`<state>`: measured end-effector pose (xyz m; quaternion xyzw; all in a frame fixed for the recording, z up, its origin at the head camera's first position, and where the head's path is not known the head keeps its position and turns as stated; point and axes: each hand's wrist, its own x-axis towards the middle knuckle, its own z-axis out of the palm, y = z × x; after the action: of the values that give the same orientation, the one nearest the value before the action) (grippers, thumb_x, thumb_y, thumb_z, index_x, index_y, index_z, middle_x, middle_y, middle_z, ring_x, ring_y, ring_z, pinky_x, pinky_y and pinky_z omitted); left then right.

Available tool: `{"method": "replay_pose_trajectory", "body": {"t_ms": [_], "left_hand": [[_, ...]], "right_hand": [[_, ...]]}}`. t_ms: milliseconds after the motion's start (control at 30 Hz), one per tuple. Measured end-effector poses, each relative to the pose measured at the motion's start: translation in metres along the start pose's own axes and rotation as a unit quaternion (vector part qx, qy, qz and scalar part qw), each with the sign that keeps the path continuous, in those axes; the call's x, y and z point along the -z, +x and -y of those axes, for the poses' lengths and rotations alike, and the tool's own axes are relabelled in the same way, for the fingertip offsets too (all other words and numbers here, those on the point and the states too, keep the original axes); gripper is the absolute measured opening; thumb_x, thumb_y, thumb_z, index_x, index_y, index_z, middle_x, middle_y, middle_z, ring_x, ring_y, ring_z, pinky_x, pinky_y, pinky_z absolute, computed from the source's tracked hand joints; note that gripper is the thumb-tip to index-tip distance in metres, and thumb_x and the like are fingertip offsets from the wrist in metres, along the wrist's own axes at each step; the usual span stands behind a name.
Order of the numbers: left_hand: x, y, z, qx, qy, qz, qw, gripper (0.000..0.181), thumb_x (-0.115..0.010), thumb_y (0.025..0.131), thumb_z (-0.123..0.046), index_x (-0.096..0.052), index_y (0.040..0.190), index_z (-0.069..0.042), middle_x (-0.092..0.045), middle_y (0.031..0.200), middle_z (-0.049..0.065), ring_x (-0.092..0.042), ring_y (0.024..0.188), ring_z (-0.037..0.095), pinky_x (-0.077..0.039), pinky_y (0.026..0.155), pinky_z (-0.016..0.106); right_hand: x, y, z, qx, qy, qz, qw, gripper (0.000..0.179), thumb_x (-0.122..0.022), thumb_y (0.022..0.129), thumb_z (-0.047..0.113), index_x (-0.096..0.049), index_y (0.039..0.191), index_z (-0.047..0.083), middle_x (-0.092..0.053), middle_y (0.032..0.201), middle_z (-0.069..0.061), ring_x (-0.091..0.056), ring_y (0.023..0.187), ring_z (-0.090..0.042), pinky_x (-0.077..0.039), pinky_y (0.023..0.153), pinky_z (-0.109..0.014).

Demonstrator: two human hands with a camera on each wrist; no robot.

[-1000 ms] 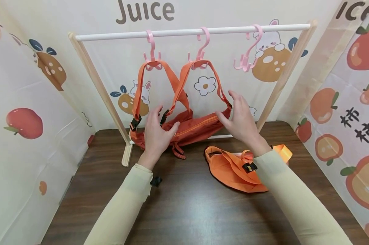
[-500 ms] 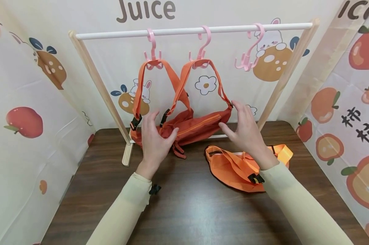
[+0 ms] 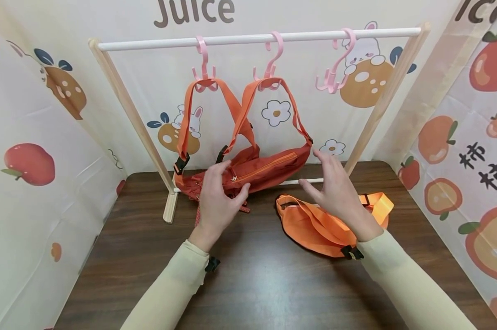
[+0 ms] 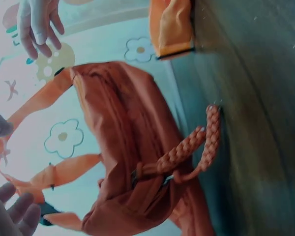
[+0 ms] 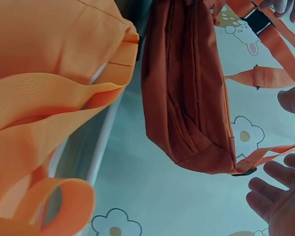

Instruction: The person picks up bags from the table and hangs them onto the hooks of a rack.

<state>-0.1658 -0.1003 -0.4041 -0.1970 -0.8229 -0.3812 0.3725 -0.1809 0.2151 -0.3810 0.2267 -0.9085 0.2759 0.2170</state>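
Note:
A rust-red waist bag (image 3: pixel 269 172) hangs low by its orange strap from the middle pink hook (image 3: pixel 269 73). Another orange strap (image 3: pixel 186 114) loops over the left pink hook (image 3: pixel 204 68), and rust-red fabric continues down to the left, partly behind my left hand. My left hand (image 3: pixel 218 195), fingers apart and bent a little, is in front of the bag's left part; contact cannot be told. Braided zipper pulls (image 4: pixel 187 147) dangle there. My right hand (image 3: pixel 335 190) is held off the bag's right end, holding nothing. Below it, a bright orange waist bag (image 3: pixel 302 229) lies on the table.
The rack has a white rail (image 3: pixel 240 40) and wooden legs (image 3: pixel 386 101). A third pink hook (image 3: pixel 333 78) on the right carries nothing. Behind stands a fruit-printed cloth backdrop (image 3: pixel 149 82). The dark wooden table (image 3: pixel 248 284) spreads in front.
My right hand has drawn away from the bag's right end, moving right and down. The left hand has shifted a little right and lower. The hanging straps stay on their hooks.

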Motion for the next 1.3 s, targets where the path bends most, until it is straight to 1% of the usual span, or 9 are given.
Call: {"method": "replay_pose_trajectory", "body": {"t_ms": [133, 267, 367, 533, 700, 833, 1033, 1200, 1300], "left_hand": [[-0.008, -0.005, -0.002, -0.01, -0.003, 0.045, 0.9989, 0.063, -0.085, 0.09, -0.028, -0.058, 0.141, -0.003, -0.064, 0.133, 0.014, -0.061, 0.119, 0.028, -0.051, 0.104, 0.046], [-0.017, -0.008, -0.004, -0.022, -0.005, 0.086, 0.9961, 0.061, -0.086, 0.089, -0.028, -0.061, 0.139, -0.003, -0.065, 0.132, 0.011, -0.063, 0.116, 0.026, -0.054, 0.1, 0.043], [-0.023, -0.01, -0.006, -0.033, -0.004, 0.121, 0.9921, 0.059, -0.086, 0.09, -0.028, -0.061, 0.138, -0.005, -0.065, 0.131, 0.008, -0.063, 0.116, 0.023, -0.054, 0.102, 0.041], [-0.036, -0.014, -0.009, -0.044, 0.004, 0.174, 0.9838, 0.059, -0.087, 0.09, -0.027, -0.061, 0.138, -0.008, -0.065, 0.131, 0.006, -0.063, 0.121, 0.021, -0.053, 0.104, 0.04], [-0.05, -0.016, -0.011, -0.043, 0.008, 0.209, 0.9769, 0.059, -0.088, 0.089, -0.026, -0.061, 0.139, -0.008, -0.064, 0.132, 0.004, -0.062, 0.121, 0.02, -0.054, 0.103, 0.04], [-0.061, -0.015, -0.012, -0.035, 0.009, 0.238, 0.9705, 0.061, -0.088, 0.089, -0.025, -0.061, 0.14, -0.009, -0.063, 0.132, 0.003, -0.061, 0.119, 0.019, -0.053, 0.103, 0.039], [-0.079, -0.011, -0.011, -0.031, 0.027, 0.283, 0.9583, 0.059, -0.085, 0.092, -0.03, -0.06, 0.142, -0.012, -0.062, 0.133, 0.002, -0.06, 0.12, 0.018, -0.051, 0.105, 0.037], [-0.094, -0.011, -0.011, -0.026, 0.033, 0.314, 0.9483, 0.058, -0.083, 0.094, -0.031, -0.06, 0.144, -0.014, -0.062, 0.133, 0.002, -0.059, 0.117, 0.018, -0.053, 0.101, 0.038], [-0.103, -0.011, -0.01, -0.027, 0.04, 0.328, 0.9434, 0.058, -0.083, 0.094, -0.029, -0.06, 0.145, -0.015, -0.062, 0.134, 0.001, -0.059, 0.118, 0.018, -0.052, 0.101, 0.038]], "right_hand": [[-0.001, -0.007, -0.002, 0.005, 0.0, 0.003, 1.0, 0.085, -0.083, 0.093, 0.029, -0.037, 0.159, 0.001, -0.049, 0.151, -0.022, -0.048, 0.136, -0.039, -0.04, 0.114, -0.06], [-0.003, -0.016, -0.005, -0.003, -0.006, 0.013, 0.9999, 0.084, -0.084, 0.093, 0.028, -0.038, 0.158, 0.0, -0.048, 0.153, -0.024, -0.039, 0.147, -0.041, -0.036, 0.117, -0.062], [-0.003, -0.024, -0.006, -0.014, -0.017, 0.023, 0.9995, 0.083, -0.084, 0.093, 0.028, -0.039, 0.157, -0.001, -0.048, 0.153, -0.024, -0.036, 0.151, -0.043, -0.034, 0.118, -0.063], [-0.005, -0.035, -0.009, -0.021, -0.031, 0.037, 0.9986, 0.083, -0.086, 0.092, 0.028, -0.042, 0.156, -0.002, -0.053, 0.149, -0.025, -0.049, 0.138, -0.043, -0.037, 0.115, -0.065], [-0.006, -0.046, -0.011, -0.055, -0.034, 0.075, 0.995, 0.082, -0.083, 0.094, 0.03, -0.041, 0.156, -0.002, -0.051, 0.152, -0.024, -0.049, 0.138, -0.044, -0.041, 0.111, -0.065], [-0.007, -0.055, -0.014, -0.073, -0.036, 0.104, 0.9912, 0.079, -0.08, 0.097, 0.031, -0.04, 0.157, -0.002, -0.049, 0.153, -0.025, -0.051, 0.133, -0.043, -0.044, 0.108, -0.065], [-0.01, -0.065, -0.018, -0.087, -0.043, 0.126, 0.9873, 0.077, -0.078, 0.098, 0.034, -0.042, 0.156, -0.001, -0.051, 0.15, -0.025, -0.057, 0.124, -0.042, -0.051, 0.101, -0.064], [-0.012, -0.072, -0.019, -0.097, -0.051, 0.143, 0.9836, 0.077, -0.077, 0.098, 0.038, -0.044, 0.154, -0.002, -0.054, 0.146, -0.025, -0.061, 0.117, -0.04, -0.055, 0.094, -0.061], [-0.012, -0.075, -0.021, -0.106, -0.053, 0.156, 0.9806, 0.077, -0.078, 0.097, 0.038, -0.044, 0.154, -0.002, -0.056, 0.144, -0.025, -0.062, 0.114, -0.038, -0.055, 0.094, -0.06]]}}
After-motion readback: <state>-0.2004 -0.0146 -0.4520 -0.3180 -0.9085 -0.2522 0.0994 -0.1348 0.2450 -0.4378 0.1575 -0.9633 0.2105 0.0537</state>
